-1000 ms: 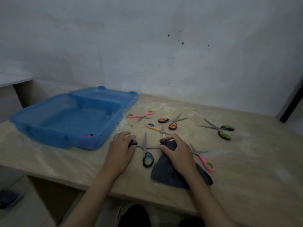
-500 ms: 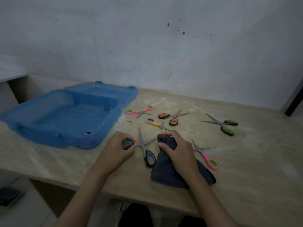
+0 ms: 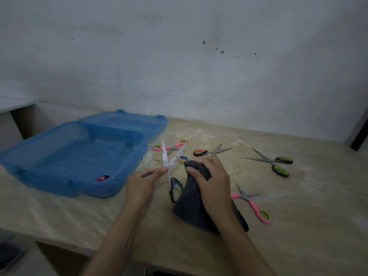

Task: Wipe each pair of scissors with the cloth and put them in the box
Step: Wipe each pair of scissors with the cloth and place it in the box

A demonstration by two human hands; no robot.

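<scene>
I note the left hand [image 3: 142, 181] closed on the blue-handled scissors [image 3: 169, 168], raised open-bladed above the bench [image 3: 298, 226] beside the box [image 3: 75, 156], the right hand [image 3: 211, 182] clutching the cloth [image 3: 191, 208]; I advise wiping from pivot to tip, fingers behind the edges.

Dim bluish light, soft focus, motion-blurred blades, wide-angle edge bending

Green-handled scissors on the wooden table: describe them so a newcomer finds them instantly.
Start at the open blue plastic box on the left of the wooden table and scan across to the far right side. There lie the black-and-green-handled scissors, blades spread open and pointing left toward the box. They are the only pair with green-lined black loops, and they lie farthest right, apart from the pink and orange pairs.
</scene>
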